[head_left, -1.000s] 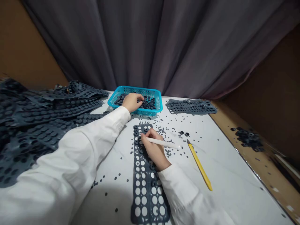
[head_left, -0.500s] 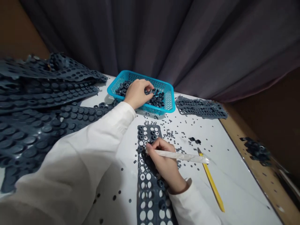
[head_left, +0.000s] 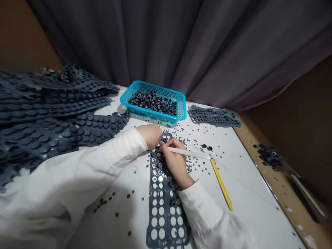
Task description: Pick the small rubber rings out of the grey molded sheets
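A dark grey rubber sheet (head_left: 158,202) with rows of round holes lies lengthwise in front of me. My right hand (head_left: 174,157) pinches a slim white-wrapped stick (head_left: 190,152) over the far part of the sheet, its back end pointing right. My left hand (head_left: 151,135) is closed at the sheet's far left edge, close to the right fingertips; its fingers are turned away, so what they hold cannot be made out. A few small black rubber pieces (head_left: 172,201) sit on the sheet. Behind the hands stands a blue basket (head_left: 155,116) holding many such pieces.
Stacked studded rubber sheets (head_left: 38,135) cover the left side. Another punched sheet (head_left: 214,116) lies right of the basket, and a yellow-handled tool (head_left: 221,185) lies on the white table (head_left: 249,193). Small black discs are scattered around. A dark curtain (head_left: 166,41) hangs behind.
My left hand has left the basket and come down to the far end of the sheet beside my right hand. The right hand still holds the stick. The whole view has shifted slightly.
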`<control>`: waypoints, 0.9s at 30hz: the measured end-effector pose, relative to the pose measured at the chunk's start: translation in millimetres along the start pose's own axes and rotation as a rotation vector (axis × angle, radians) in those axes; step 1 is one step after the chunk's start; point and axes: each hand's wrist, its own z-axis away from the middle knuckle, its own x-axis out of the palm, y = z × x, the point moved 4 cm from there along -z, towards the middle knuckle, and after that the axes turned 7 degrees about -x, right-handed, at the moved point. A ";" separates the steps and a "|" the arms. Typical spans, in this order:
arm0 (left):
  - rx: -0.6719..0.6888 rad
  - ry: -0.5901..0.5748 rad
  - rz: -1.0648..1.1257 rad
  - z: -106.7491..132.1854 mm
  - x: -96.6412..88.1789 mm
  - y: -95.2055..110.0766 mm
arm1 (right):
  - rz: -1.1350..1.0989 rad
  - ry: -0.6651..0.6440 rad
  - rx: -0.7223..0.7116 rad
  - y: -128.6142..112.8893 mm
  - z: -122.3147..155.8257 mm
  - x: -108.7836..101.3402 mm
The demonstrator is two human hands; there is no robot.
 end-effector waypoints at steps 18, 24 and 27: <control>0.269 0.176 -0.421 14.6 16.6 0.2 | 0.163 0.042 -0.144 -3.5 0.7 6.2; 0.335 0.237 -0.470 14.5 26.7 -4.4 | 0.184 0.038 -0.170 -2.3 1.5 7.6; 0.346 0.249 -0.446 17.0 28.8 -7.1 | 0.179 0.042 -0.163 -0.9 1.0 7.9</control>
